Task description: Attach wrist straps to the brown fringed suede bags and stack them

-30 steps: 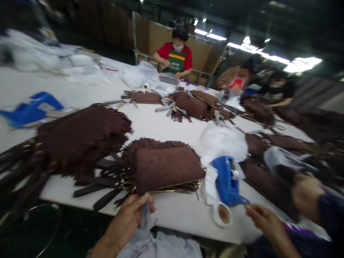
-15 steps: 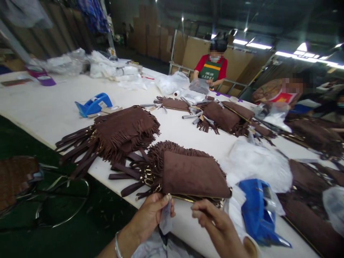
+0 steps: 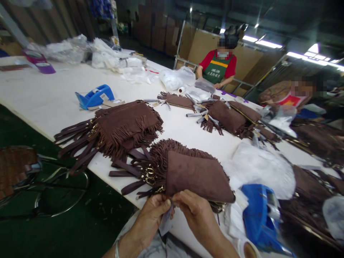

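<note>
My left hand [image 3: 153, 216] is closed around a strip wrapped in cloudy plastic [image 3: 166, 223], which hangs down below the fingers. My right hand [image 3: 197, 215] meets it at the strip's upper end, thumb and fingertips pinched together; what lies between them is too small to make out. Just beyond both hands lies a stack of brown suede-like fringed bags [image 3: 197, 175] with gold hardware. Their brown straps [image 3: 126, 172] spread to the left. The plastic-wrapped strip's upper end is hidden by my fingers.
A blue tape dispenser [image 3: 259, 218] stands right of my hands, beside white plastic bags [image 3: 263, 168]. More fringed bags [image 3: 126, 123] and another blue dispenser [image 3: 95, 96] lie on the white table [image 3: 32, 96]. A co-worker [image 3: 219, 70] handles plastic across it. A stool [image 3: 61, 193] stands at left.
My right hand has moved left and its fingers have come together with my left hand at the wrapped strip's top. The view has shifted slightly.
</note>
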A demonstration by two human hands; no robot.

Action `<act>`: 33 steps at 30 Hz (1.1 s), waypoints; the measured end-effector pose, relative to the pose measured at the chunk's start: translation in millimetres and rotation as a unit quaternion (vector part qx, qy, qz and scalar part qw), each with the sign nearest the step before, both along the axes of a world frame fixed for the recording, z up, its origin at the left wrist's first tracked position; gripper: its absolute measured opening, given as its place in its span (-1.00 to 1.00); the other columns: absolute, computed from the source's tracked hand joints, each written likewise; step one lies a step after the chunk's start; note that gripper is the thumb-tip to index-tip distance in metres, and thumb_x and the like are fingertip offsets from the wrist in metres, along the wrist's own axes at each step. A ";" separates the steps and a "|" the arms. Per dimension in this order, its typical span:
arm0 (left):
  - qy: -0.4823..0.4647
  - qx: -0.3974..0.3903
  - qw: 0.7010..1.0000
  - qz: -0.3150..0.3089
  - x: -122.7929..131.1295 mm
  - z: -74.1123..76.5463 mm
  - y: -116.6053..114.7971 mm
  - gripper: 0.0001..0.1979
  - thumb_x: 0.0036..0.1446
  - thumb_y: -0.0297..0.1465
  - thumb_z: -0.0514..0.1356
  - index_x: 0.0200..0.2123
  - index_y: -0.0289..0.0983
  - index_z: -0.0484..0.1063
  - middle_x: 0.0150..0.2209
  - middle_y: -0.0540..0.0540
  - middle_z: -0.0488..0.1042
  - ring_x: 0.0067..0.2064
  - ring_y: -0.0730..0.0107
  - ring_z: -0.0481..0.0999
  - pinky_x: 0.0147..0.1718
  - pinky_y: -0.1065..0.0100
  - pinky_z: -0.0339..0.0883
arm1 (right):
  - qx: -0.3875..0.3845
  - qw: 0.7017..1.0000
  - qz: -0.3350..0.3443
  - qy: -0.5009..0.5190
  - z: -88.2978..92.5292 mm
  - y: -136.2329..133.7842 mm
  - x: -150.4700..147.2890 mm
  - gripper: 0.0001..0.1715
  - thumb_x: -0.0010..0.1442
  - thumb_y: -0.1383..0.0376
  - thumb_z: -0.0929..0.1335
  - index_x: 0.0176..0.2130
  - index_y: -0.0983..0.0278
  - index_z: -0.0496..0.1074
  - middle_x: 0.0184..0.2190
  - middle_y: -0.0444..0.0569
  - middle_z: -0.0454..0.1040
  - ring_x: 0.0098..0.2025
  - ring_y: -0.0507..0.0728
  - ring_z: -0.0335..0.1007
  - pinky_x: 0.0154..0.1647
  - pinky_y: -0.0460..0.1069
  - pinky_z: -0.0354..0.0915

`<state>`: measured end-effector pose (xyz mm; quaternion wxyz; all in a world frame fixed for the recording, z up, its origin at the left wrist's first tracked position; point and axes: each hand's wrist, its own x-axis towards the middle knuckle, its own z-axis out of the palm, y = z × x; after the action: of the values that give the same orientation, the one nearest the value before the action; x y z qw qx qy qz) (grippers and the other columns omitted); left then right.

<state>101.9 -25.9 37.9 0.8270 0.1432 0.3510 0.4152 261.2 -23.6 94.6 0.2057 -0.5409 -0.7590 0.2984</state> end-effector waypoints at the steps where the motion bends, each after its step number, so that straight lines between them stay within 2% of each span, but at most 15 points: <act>1: 0.004 0.008 1.000 0.007 0.0 -1.4 -0.7 -0.74 -0.04 -0.30 0.39 -0.39 -0.36 0.46 -0.50 -0.04 0.42 -0.47 0.48 0.36 -0.42 0.44 0.22 | 0.003 1.000 -0.001 -0.008 0.6 0.3 -1.6 -0.76 0.31 0.37 0.19 -0.26 0.22 0.43 -0.39 -0.08 0.42 -0.35 0.04 0.35 -0.32 -0.13 0.19; 10: 0.055 0.071 0.996 0.015 -1.4 -15.2 -1.5 -0.78 0.01 -0.33 0.35 -0.34 -0.36 0.46 -0.43 -0.08 0.45 -0.41 0.41 0.39 -0.34 0.38 0.23 | -0.009 0.999 0.010 -0.030 1.4 -0.9 -4.1 -0.78 0.31 0.38 0.20 -0.25 0.21 0.42 -0.38 -0.10 0.43 -0.34 0.03 0.35 -0.32 -0.13 0.16; 14: 0.083 0.087 0.993 0.016 -2.5 -16.8 0.5 -0.72 -0.06 -0.28 0.39 -0.38 -0.37 0.47 -0.45 -0.09 0.46 -0.42 0.39 0.39 -0.36 0.38 0.23 | -0.006 0.998 0.011 -0.067 2.6 0.1 -8.0 -0.78 0.30 0.40 0.21 -0.24 0.20 0.41 -0.39 -0.11 0.42 -0.35 0.03 0.34 -0.34 -0.13 0.13; 24: 0.106 0.065 0.992 0.035 -0.2 -10.9 3.2 -0.61 -0.26 -0.18 0.47 -0.46 -0.34 0.49 -0.51 -0.08 0.45 -0.45 0.38 0.38 -0.41 0.38 0.23 | -0.014 0.990 0.020 -0.137 10.6 6.1 -16.2 -0.83 0.27 0.40 0.24 -0.29 0.19 0.39 -0.40 -0.13 0.46 -0.35 0.03 0.37 -0.37 -0.12 0.09; 30: 0.117 0.074 0.990 0.032 1.6 -23.0 7.0 -0.57 -0.36 -0.16 0.49 -0.52 -0.32 0.45 -0.59 -0.04 0.43 -0.51 0.38 0.36 -0.47 0.39 0.20 | -0.006 0.975 0.029 -0.219 15.6 11.2 -22.6 -0.83 0.18 0.48 0.27 -0.29 0.22 0.37 -0.43 -0.10 0.49 -0.39 0.07 0.39 -0.40 -0.09 0.06; 33: 0.123 0.085 0.988 0.024 1.5 -28.4 8.6 -0.54 -0.40 -0.12 0.49 -0.54 -0.32 0.44 -0.60 -0.04 0.43 -0.52 0.39 0.35 -0.48 0.39 0.20 | -0.034 0.968 0.037 -0.244 20.3 16.3 -23.9 -0.84 0.17 0.47 0.26 -0.29 0.24 0.34 -0.43 -0.08 0.51 -0.39 0.07 0.41 -0.42 -0.09 0.05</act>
<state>103.4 -17.3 9.5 0.7520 0.2546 0.4168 0.4427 237.4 -7.3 114.9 -0.0156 -0.5758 -0.7949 0.1907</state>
